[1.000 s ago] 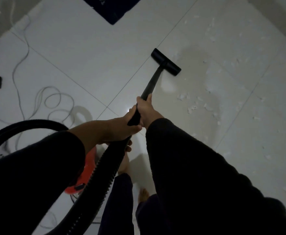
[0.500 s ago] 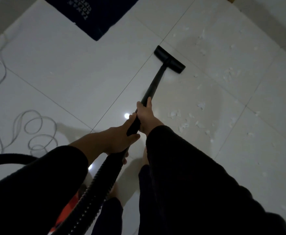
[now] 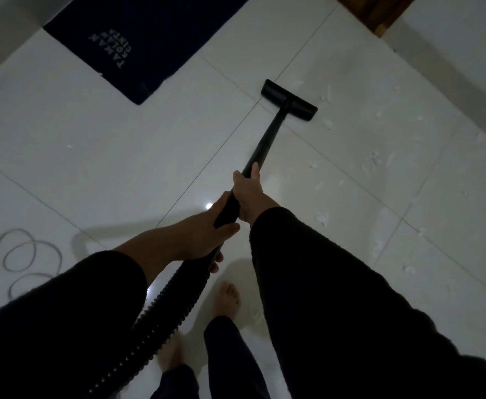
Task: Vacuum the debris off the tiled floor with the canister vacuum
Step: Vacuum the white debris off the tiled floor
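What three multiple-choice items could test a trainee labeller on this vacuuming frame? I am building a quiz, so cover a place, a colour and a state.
1. Where does most of the debris lie relative to the floor head?
A. To its right
B. To its left
C. On the mat

2. What colour is the mat?
A. Red
B. Dark blue
C. Green

3. How is the wand held?
A. Left hand only
B. Lying loose
C. Both hands grip it

Key: 1 A, white scraps dot the tiles on the right; 2 B, navy with pale lettering; 3 C, the right hand grips ahead of the left hand.
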Demonstrator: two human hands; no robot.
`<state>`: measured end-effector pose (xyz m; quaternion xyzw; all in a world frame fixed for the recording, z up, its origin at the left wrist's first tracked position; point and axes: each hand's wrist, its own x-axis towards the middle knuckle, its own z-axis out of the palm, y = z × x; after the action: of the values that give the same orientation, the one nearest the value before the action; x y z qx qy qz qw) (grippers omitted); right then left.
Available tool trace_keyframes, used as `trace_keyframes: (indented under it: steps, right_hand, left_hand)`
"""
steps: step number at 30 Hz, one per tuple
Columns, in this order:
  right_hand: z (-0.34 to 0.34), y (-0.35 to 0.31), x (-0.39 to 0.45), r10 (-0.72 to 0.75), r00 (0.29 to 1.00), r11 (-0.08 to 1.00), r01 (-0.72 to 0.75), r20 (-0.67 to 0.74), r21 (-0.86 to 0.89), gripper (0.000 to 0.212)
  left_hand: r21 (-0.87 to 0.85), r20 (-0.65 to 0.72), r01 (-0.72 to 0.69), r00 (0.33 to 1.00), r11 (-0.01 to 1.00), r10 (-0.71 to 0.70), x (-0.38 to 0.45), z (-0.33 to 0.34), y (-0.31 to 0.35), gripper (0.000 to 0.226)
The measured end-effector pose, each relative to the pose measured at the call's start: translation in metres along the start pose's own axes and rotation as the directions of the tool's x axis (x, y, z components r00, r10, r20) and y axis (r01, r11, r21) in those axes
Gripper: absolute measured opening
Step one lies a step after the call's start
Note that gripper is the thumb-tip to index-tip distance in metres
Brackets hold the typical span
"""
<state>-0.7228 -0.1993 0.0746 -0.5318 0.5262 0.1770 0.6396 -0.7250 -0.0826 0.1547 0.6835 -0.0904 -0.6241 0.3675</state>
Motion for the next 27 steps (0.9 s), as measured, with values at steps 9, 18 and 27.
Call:
trace_keyframes:
  steps: [9,18,27]
  right_hand:
    - [-0.028,-0.089,0.049,0.058,0.996,0.993,-0.051,-0.065,0.109,0.064]
    - [-0.05,-0.18,0.112,0.051,0.99,0.99,-0.034,-0.13,0.134,0.068]
    - [-0.096,-0.25,0.183,0.009,0.976,0.987,0.026,-0.219,0.159,0.069]
  left_hand:
    - [0.08,0.004,-0.013,1.0,0.997,0.013,0.063,-0.05,0.069,0.066]
    - [0.057,0.044,-0.016,0.999,0.998,0.013,0.132,-0.105,0.146,0.066]
    - [0.097,0.043,-0.046,0.998,0.994,0.042,0.209,-0.131,0.22,0.07]
